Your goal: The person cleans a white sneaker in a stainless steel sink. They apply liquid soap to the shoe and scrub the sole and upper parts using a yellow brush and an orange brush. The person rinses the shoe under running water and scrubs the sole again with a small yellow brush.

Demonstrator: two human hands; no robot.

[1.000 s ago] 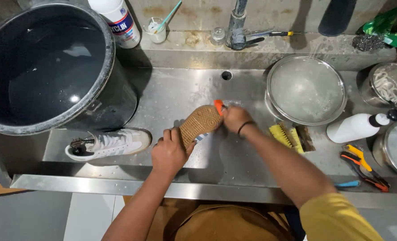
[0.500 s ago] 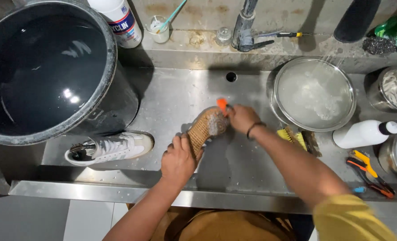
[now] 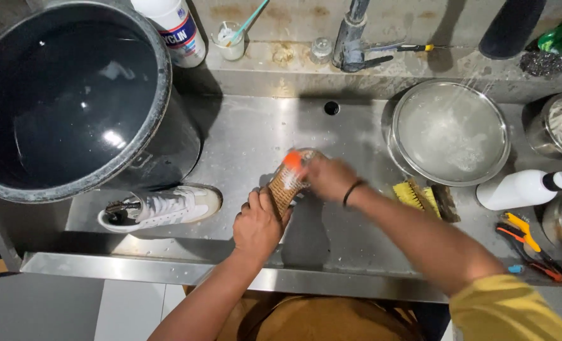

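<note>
Over steel sink (image 3: 255, 136), left hand (image 3: 257, 226) clamps upturned tan-soled shoe (image 3: 285, 186) w/ closed grip; right hand (image 3: 328, 178) pinches orange brush (image 3: 293, 160) vs. sole.

Tan ridged shoe sole (image 3: 286, 186), orange brush (image 3: 291, 160), white sneaker (image 3: 164, 208), yellow scrub brush (image 3: 416, 196), dark grey bucket (image 3: 72, 101)

**Where everything sits in your sink**

Your left hand (image 3: 257, 226) grips a shoe (image 3: 285, 186) at mid-frame, sole up; your right hand (image 3: 328, 179) presses a brush (image 3: 291, 160) on its upper end. A second shoe (image 3: 162, 208) lies to the left, in the lower left of the basin. Behind it, a bucket (image 3: 161, 101) fills the upper left. A bowl (image 3: 450, 132) sits at upper right, a scrub brush (image 3: 423, 197) just below it, a bottle (image 3: 521, 188) farther right. The tap (image 3: 351, 38) stands at top centre.
</note>
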